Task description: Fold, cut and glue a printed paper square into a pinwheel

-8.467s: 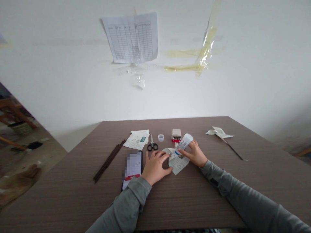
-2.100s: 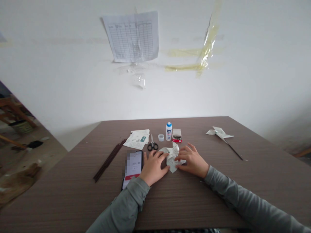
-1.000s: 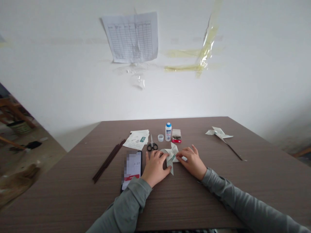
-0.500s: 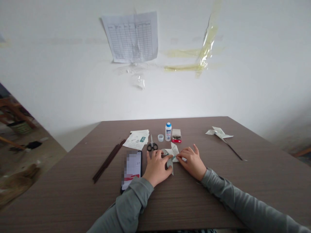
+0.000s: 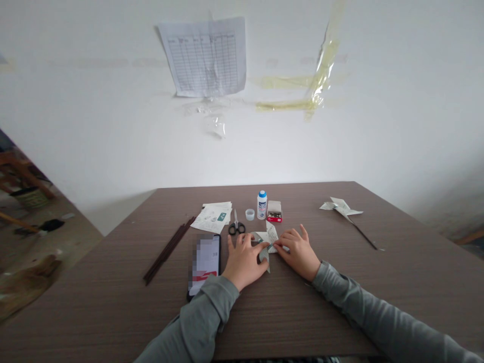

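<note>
A folded paper pinwheel of printed paper lies on the table between my hands. My left hand curves over its left side, with the thumb and index finger pressing the paper near the middle. From the right, my right hand pinches the pinwheel near its centre, thumb against index finger and the little finger raised. Just beyond stand a white glue bottle with a blue cap and an open red box of small metal pins. Black-handled scissors lie past my left fingertips.
A phone lies beside my left wrist, with dark thin sticks further left. Printed paper sheets and a small clear cup are behind. A finished-looking pinwheel on a stick lies at the right.
The glue bottle, tipped over the paper in my right hand earlier, now stands upright by the pin box. The paper's blades have been folded inward. Over the last half second the hands barely move.
</note>
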Available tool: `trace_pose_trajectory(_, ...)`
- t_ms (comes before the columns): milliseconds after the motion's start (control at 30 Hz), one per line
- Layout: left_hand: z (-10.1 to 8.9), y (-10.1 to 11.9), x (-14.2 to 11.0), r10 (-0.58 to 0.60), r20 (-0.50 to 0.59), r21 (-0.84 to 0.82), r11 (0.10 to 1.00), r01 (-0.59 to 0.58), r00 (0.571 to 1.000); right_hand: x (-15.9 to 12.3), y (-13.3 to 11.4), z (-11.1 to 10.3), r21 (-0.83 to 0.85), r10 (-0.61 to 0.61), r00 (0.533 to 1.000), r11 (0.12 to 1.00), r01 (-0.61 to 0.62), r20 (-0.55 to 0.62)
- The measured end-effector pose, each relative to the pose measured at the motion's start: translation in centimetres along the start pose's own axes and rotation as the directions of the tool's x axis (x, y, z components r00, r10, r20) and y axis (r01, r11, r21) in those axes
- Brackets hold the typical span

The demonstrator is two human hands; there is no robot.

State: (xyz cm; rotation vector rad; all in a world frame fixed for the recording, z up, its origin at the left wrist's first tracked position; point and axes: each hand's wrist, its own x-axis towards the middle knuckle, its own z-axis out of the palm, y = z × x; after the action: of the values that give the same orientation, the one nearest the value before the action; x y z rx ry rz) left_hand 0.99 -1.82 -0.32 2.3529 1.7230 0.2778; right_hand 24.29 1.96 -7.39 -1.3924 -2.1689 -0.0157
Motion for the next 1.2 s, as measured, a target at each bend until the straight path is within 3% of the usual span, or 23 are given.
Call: trace_pose_trajectory(1200,-0.26,0.25,0.17,-0.026,0.025,-0.011,1.000,0.026,0.999,0.09,-0.50,-0.33,-0.016,-0.019,0.999,1.000,0.020,0.037)
